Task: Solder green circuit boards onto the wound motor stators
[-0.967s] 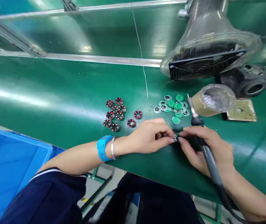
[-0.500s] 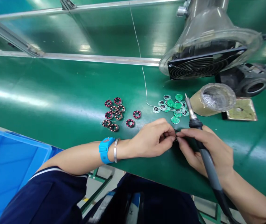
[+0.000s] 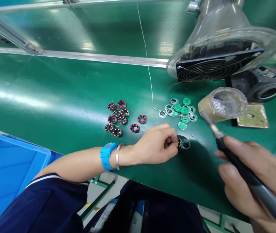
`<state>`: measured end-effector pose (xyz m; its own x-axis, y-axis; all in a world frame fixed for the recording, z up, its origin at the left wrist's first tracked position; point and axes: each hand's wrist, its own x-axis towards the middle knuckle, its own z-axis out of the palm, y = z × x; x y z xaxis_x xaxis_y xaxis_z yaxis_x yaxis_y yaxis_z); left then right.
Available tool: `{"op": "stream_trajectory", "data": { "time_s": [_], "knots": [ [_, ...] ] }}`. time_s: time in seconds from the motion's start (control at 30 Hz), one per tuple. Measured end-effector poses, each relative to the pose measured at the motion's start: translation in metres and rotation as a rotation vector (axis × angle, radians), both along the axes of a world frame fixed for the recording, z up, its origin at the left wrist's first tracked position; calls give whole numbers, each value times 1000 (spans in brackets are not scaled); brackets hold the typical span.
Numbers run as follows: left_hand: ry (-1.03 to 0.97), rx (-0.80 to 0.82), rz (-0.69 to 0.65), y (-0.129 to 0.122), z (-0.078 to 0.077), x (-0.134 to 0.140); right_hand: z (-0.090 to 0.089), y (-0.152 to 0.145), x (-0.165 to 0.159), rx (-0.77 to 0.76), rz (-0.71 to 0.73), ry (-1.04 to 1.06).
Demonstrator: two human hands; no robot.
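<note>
1. Fingers: your left hand (image 3: pixel 156 144) is pinched narrow at the left edge of the wound ring (image 3: pixel 180 144), fingertips partly hidden; your right hand (image 3: pixel 254 171) is wrapped round the soldering iron (image 3: pixel 236 160).
2. Soldering iron: near right. Its blurred tip shows before the cup (image 3: pixel 208 103); contact cannot be determined. Judged light and stiff; hold it only by the dark grip.
3. Wound ring: just right of your left hand, above the bench (image 3: pixel 67 87) or on it, which cannot be told. The loose rings (image 3: pixel 115 120) lie farther left. Judged light and rigid; take the outer rim, sparing the windings.
4. Green disc (image 3: pixel 185 144): overlaps the ring's right side. Judged thin, fragile, liable to slip; hold it by the edge. Similar discs (image 3: pixel 185 110) lie farther off.
</note>
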<state>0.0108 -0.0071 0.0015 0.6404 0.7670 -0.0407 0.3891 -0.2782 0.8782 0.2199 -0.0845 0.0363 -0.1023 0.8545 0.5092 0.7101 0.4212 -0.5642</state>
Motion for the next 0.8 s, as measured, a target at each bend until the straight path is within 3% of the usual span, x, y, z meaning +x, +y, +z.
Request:
{"op": "stream_trajectory", "data": {
  "time_s": [0.13, 0.27, 0.4, 0.6, 0.8],
  "knots": [
    [-20, 4, 3, 0, 0, 0, 10, -11, 14, -117, 113, 21],
    [-31, 19, -5, 0, 0, 0, 8, -19, 4, -236, 15, 103],
    [-38, 30, -5, 0, -1, 0, 9, -17, -7, -218, -52, 142],
    [-31, 35, -2, 0, -2, 0, 3, -10, 16, -221, 212, -21],
    [-23, 19, 2, 0, -1, 0, 6, -12, 6, -194, 116, 5]
  ]
}}
